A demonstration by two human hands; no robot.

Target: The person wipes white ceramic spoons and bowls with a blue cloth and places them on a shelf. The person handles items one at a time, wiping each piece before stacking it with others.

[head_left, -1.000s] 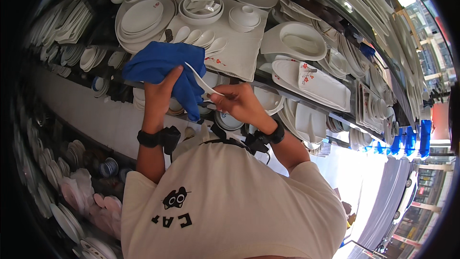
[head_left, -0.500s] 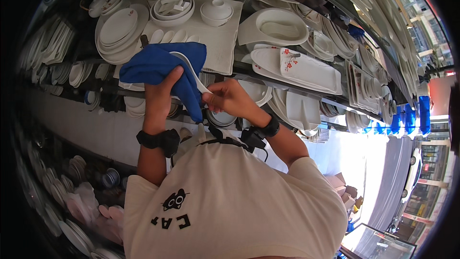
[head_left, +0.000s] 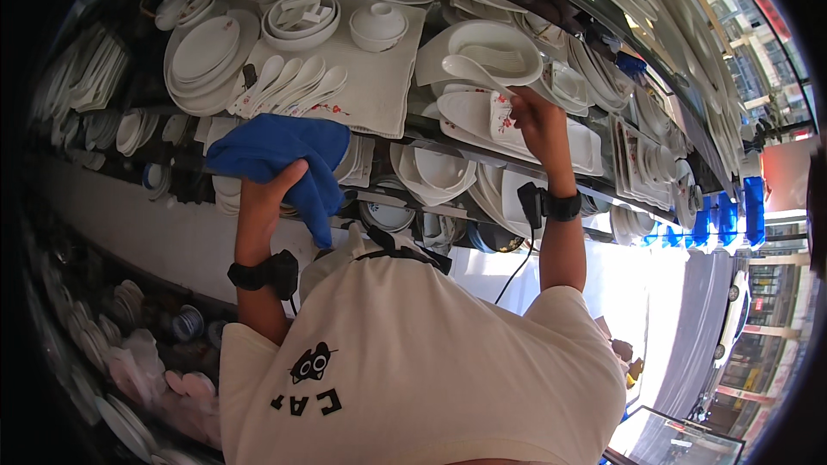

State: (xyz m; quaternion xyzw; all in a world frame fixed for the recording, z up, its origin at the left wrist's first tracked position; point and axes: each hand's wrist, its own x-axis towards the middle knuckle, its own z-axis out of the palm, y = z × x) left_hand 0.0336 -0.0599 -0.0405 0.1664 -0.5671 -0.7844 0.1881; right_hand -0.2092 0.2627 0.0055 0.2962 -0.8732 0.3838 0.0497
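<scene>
Dark shelving, pale floor, bright daylight at right

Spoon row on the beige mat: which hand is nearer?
Left. The left hand, holding a blue cloth, is just on the person's side of the spoon row; the right hand, holding a single spoon, is well off to its right.

L grip holds blue cloth & R grip holds wht spoon nr deep wht dish

I had the left hand left of centre, its thumb stretched toward the upper right. My right hand sat higher, right of centre, fingers curled, forearm nearly vertical.
</scene>
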